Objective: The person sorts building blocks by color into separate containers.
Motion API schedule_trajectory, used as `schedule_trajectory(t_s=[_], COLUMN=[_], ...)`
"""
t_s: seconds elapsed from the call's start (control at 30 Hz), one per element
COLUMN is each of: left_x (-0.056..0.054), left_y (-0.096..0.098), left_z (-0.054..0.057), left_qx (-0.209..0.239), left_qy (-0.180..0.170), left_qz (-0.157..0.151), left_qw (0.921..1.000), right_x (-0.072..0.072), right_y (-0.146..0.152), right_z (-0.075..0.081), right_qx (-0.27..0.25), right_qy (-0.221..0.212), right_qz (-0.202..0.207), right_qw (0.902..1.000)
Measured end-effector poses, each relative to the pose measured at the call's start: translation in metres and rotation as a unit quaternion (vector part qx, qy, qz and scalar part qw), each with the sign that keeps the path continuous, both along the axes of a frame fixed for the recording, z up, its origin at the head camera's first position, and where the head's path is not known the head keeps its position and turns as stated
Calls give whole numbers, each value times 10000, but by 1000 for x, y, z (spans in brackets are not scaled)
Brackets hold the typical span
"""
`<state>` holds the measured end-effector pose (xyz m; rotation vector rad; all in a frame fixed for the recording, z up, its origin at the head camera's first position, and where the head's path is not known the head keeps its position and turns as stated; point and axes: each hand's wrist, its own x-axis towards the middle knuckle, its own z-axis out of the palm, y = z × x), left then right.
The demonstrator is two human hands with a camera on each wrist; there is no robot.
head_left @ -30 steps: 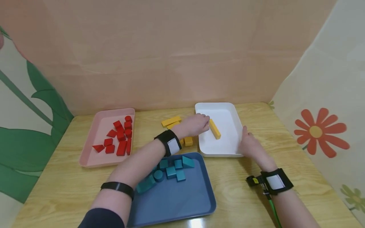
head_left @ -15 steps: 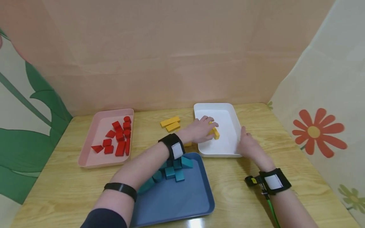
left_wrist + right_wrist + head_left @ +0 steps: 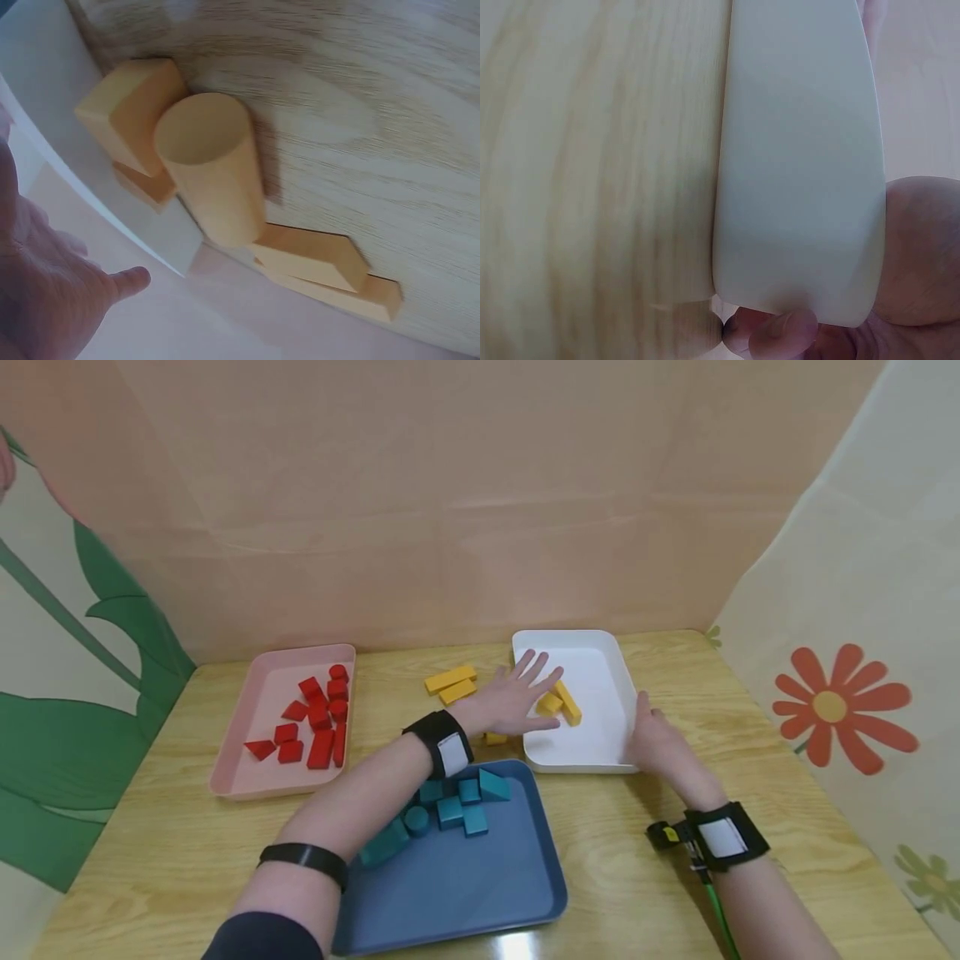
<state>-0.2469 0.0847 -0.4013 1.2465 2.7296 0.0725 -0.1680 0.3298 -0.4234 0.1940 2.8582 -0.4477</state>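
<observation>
My left hand (image 3: 510, 700) is spread flat over the left edge of the white tray (image 3: 607, 735), fingers straight and holding nothing. Just past its fingertips, a long yellow block (image 3: 567, 703) and a small yellow block (image 3: 549, 703) lie in that tray. Between fingers and palm, my right hand (image 3: 660, 743) grips the tray's right wall; fingertips (image 3: 784, 334) show around its corner in the right wrist view. On the table left of the tray, a yellow cylinder (image 3: 214, 180) stands among several other yellow blocks (image 3: 139, 112), partly hidden by my left hand in the head view.
At the left sits a pink tray (image 3: 232, 768) with several red blocks. A blue tray (image 3: 480, 893) with several teal blocks lies in front, partly under my left forearm. A paper-covered wall (image 3: 450, 527) rises behind the wooden table (image 3: 750, 760).
My left hand has let go of the small yellow block beside the long one in the white tray, spread its fingers and drawn back left. My right hand stays on the tray.
</observation>
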Motion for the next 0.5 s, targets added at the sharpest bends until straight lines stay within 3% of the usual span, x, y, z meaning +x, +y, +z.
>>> schedule_trajectory(t_s=[0.33, 0.5], left_x=[-4, -7], left_y=[-31, -45], left_z=[1, 0], left_qx=[-26, -30], left_qy=[168, -15], left_qz=[84, 206], left_qw=[9998, 9998], right_x=[-1, -2], right_y=[1, 1], right_z=[-1, -3], right_qx=[2, -9], right_qy=[-17, -34], right_qz=[27, -9], right_qw=[10000, 10000])
